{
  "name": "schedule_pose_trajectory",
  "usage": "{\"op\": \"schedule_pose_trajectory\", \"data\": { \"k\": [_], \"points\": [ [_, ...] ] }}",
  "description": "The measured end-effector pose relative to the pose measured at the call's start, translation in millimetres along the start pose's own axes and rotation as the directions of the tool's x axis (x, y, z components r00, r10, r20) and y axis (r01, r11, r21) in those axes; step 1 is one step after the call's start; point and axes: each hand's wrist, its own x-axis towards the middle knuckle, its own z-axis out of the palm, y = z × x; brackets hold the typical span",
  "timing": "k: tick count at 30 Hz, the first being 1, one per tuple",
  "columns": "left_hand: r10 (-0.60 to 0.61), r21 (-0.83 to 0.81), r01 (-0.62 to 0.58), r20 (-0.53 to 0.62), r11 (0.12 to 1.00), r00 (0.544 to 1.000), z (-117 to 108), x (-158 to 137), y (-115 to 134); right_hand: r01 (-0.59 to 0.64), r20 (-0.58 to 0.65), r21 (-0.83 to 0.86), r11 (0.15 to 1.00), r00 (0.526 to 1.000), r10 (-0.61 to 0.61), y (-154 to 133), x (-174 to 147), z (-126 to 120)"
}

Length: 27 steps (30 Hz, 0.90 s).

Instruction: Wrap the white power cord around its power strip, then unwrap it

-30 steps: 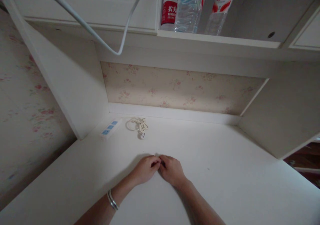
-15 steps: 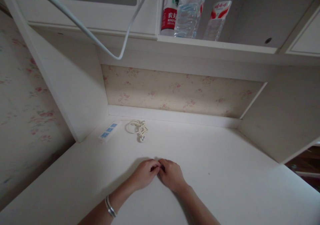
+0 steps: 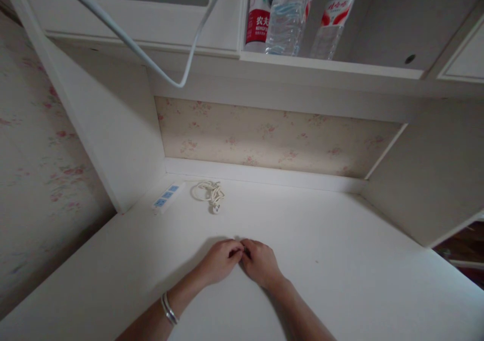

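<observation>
Fingers curled, the left hand (image 3: 221, 260) and right hand (image 3: 261, 261) met at the fingertips over the white desk (image 3: 340, 240); whether they pinched anything could not be told. Beyond that grip, slightly left and apart, lay the bundled power cord (image 3: 216, 195), with the power strip (image 3: 166, 197) farther left.

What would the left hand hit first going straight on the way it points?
The right hand, most likely. The left hand points up and rightward, right at it. Any gap between them looks tiny; this view can't settle whether they touch.
</observation>
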Motion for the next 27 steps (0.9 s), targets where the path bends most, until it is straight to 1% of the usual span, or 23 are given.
{"op": "schedule_pose_trajectory", "data": {
  "k": [9,14,21,27],
  "points": [
    [-0.01,0.007,0.01,0.0,1.0,1.0,-1.2,0.2,2.0,-0.012,0.017,-0.009,1.0,1.0,0.012,-2.5,-0.6,-4.1],
    [-0.003,0.008,0.003,0.002,1.0,1.0,-1.3,0.0,1.8,-0.009,0.003,-0.015,1.0,1.0,0.009,-1.1,-0.4,-2.2],
    [-0.022,0.024,0.022,0.006,0.999,1.0,0.3,0.6,0.7,-0.012,0.018,-0.01,1.0,1.0,0.012,-0.6,-0.7,-1.6],
    [-0.008,0.008,0.008,0.004,1.0,1.0,-0.1,0.5,1.3,-0.002,0.003,-0.01,1.0,1.0,0.002,0.6,0.0,0.1]
  ]
}}
